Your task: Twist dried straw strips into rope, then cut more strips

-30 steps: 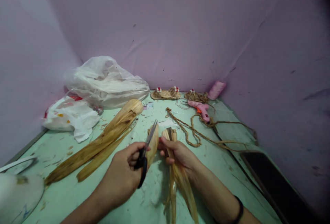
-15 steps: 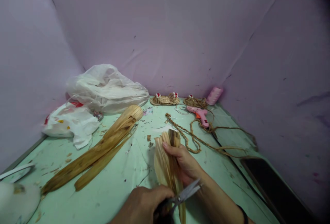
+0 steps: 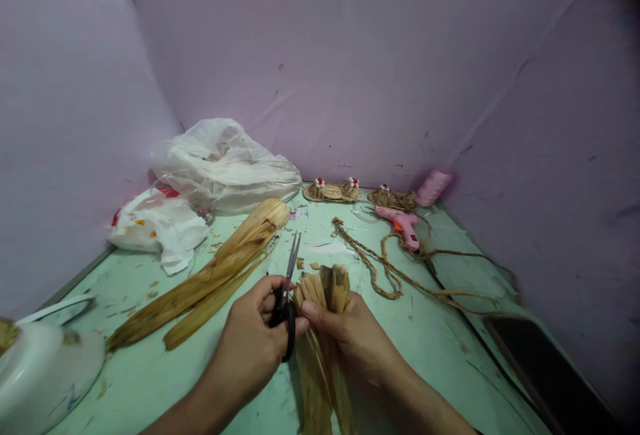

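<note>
My left hand holds black-handled scissors, its fingers through the loops and the blades pointing up and away. The blades look slightly parted. My right hand grips a bundle of dry, pale-brown leaf strips near its upper end, thumb across the front. The strips hang down toward me past the bottom of the view. Both hands are close together, with the scissors just left of the bundle's top. More long dried leaf strips lie on the table to the left.
On the green table, a braided cord lies right of centre by a pink glue gun. Woven slippers and a pink spool stand by the back wall. Plastic bags, a white bowl-like object and a dark phone-like slab flank.
My left hand has moved up and left, turning the scissors from pointing right to pointing up. The right hand still holds the strips. The whole view has shifted slightly.
</note>
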`<move>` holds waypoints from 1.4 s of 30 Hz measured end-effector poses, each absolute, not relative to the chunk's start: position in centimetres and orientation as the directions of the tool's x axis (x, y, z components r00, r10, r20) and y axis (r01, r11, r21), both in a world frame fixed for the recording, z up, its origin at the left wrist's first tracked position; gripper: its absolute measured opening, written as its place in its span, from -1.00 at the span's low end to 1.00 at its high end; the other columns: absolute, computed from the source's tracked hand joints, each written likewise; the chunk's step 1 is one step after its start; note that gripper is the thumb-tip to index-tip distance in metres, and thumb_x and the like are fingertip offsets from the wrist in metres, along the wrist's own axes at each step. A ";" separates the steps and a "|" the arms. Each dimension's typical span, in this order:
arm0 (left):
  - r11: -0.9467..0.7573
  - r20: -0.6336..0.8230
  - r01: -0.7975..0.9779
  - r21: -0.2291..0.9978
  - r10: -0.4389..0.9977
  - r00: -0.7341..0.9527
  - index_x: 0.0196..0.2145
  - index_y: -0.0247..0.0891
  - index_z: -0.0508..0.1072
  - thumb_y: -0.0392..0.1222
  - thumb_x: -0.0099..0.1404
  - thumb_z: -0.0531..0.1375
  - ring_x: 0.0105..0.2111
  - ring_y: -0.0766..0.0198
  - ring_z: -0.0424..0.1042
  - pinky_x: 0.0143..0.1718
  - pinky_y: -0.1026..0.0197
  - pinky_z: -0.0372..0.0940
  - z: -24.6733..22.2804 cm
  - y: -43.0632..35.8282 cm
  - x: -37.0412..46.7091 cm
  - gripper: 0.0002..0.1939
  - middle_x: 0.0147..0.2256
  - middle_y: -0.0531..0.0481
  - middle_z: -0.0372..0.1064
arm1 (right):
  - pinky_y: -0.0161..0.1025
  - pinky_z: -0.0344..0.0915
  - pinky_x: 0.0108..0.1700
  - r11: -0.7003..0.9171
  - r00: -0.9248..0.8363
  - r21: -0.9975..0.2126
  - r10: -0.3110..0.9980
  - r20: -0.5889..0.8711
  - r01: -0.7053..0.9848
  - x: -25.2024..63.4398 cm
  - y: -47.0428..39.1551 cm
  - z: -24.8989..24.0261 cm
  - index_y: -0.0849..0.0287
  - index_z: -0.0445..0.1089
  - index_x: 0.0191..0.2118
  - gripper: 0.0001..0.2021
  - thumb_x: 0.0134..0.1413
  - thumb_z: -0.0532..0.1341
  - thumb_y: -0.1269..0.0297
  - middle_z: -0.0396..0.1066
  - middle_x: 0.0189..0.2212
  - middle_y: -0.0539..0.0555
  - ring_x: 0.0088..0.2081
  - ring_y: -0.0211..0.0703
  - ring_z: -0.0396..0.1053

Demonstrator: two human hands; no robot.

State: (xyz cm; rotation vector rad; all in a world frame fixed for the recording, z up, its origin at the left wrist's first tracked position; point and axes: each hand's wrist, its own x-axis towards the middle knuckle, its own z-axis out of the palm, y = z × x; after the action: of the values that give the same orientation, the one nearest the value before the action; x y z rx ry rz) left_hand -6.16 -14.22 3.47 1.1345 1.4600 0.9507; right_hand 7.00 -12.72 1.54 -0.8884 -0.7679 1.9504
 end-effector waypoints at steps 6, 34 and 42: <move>0.281 -0.285 -0.058 0.958 0.957 -0.061 -0.30 -0.27 0.25 -0.24 -0.17 0.27 -0.51 0.31 0.37 -0.50 0.34 0.23 3.0 -13.8 -6.7 -0.58 -0.55 0.08 0.36 | -0.25 0.26 -0.28 -0.503 -0.327 -0.738 0.862 -0.388 -0.451 6.7 -13.0 2.5 0.31 0.42 -0.38 -0.71 -0.30 0.34 0.24 0.42 -0.45 0.11 -0.43 -0.22 0.35; 0.194 -0.192 0.066 0.979 0.981 -0.039 -0.25 -0.30 0.25 -0.18 -0.14 0.25 -0.52 0.36 0.34 -0.49 0.33 0.24 4.0 -13.7 -7.2 -0.55 -0.50 0.06 0.34 | -0.39 0.07 -0.51 -0.443 -0.287 -0.860 0.883 -0.371 -0.252 7.2 -12.5 1.2 0.29 0.39 -0.47 -0.71 -0.45 0.38 0.31 0.29 -0.61 -0.04 -0.57 -0.38 0.16; 0.178 -0.176 0.095 0.979 0.984 -0.022 -0.28 -0.26 0.21 -0.13 -0.09 0.23 -0.53 0.36 0.32 -0.50 0.32 0.23 3.7 -13.7 -7.7 -0.60 -0.51 0.08 0.29 | -0.42 -0.03 -0.62 -0.475 -0.331 -0.850 0.859 -0.391 -0.227 7.6 -12.4 1.5 0.31 0.32 -0.56 -0.78 -0.33 0.32 0.27 0.21 -0.69 -0.05 -0.66 -0.44 0.07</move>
State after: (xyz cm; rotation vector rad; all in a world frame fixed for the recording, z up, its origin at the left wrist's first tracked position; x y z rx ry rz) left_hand -7.68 -13.70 3.75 1.1387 1.3688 1.0384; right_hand 7.63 -12.44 1.54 -1.1416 -0.9104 1.8847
